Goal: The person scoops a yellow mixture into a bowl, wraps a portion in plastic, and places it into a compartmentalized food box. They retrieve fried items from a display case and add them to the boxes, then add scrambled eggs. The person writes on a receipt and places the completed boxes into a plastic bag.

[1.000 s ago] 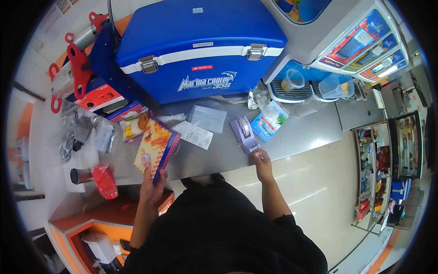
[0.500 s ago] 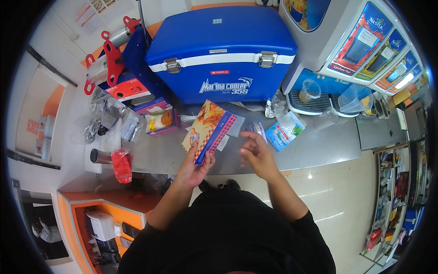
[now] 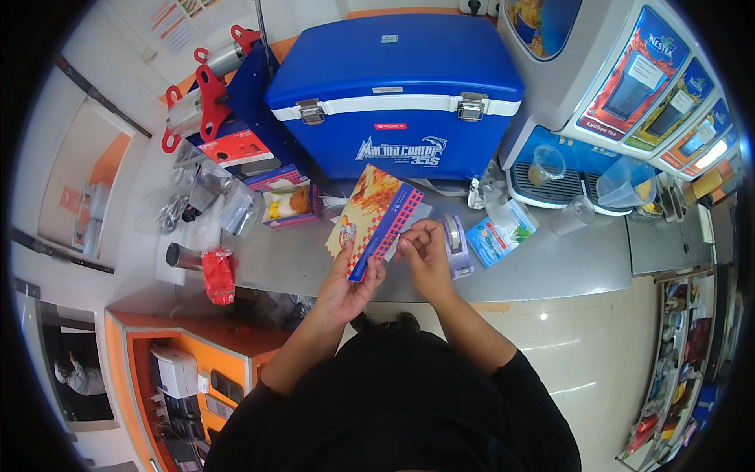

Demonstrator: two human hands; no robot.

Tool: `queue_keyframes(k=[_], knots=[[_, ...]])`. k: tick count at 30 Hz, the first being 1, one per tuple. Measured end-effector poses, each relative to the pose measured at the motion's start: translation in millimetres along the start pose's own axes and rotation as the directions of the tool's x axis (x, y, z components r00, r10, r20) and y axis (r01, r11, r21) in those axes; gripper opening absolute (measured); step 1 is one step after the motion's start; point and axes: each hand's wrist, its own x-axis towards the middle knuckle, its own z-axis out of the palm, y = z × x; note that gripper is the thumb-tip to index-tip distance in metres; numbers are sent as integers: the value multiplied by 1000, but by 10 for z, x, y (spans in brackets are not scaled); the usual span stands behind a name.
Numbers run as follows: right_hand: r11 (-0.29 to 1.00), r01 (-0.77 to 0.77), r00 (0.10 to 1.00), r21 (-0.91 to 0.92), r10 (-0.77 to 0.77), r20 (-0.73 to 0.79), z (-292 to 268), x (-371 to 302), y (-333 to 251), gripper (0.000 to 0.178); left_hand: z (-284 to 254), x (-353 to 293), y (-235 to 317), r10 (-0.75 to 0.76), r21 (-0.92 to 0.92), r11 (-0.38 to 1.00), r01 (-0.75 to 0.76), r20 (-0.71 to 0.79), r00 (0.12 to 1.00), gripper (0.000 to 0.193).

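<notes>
My left hand (image 3: pixel 350 289) grips the lower end of a flat cardboard food carton (image 3: pixel 368 219), thumb on top and fingers along its blue edge. The carton is tilted above the counter, showing a fried-food picture and a red checkered pattern. At its right edge my right hand (image 3: pixel 425 256) is closed in a pinch; whatever lies between those fingertips is too small to make out. Just right of that hand stands a tape dispenser (image 3: pixel 458 256) in pale purple. An open meal box (image 3: pixel 289 208) with rice and a fried piece sits left of the carton.
Behind the steel counter's (image 3: pixel 519 279) work area stands a blue cooler box (image 3: pixel 393 134). A blue-and-white packet (image 3: pixel 501 234) and a drink dispenser (image 3: pixel 550 185) with plastic cups are at right. A red packet (image 3: pixel 219 275) and a dark tumbler (image 3: pixel 182 256) lie near the left edge.
My right hand has moved in to the carton's right edge, and its spread fingers have drawn into a pinch. My left hand keeps its hold on the carton. The whole view has shifted slightly.
</notes>
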Motion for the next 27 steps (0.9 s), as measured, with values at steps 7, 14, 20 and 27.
queue_keyframes(k=[7,14,20,27], knots=[[993,-85,995,84,89,-45,109,78,79,47,-8,-8,-37,-23,-20,1000,23,-9,1000,43],[919,-188,977,348,140,159,-10,207,371,67,-100,-173,73,-136,-7,991,136,-58,989,50],[932,-361,932,19,361,-8,196,218,1074,49,-436,-390,359,-50,125,990,66,-124,991,52],[772,-491,818,-404,568,91,632,449,1774,33,-1625,-851,1379,334,119,942,-313,-250,909,42]])
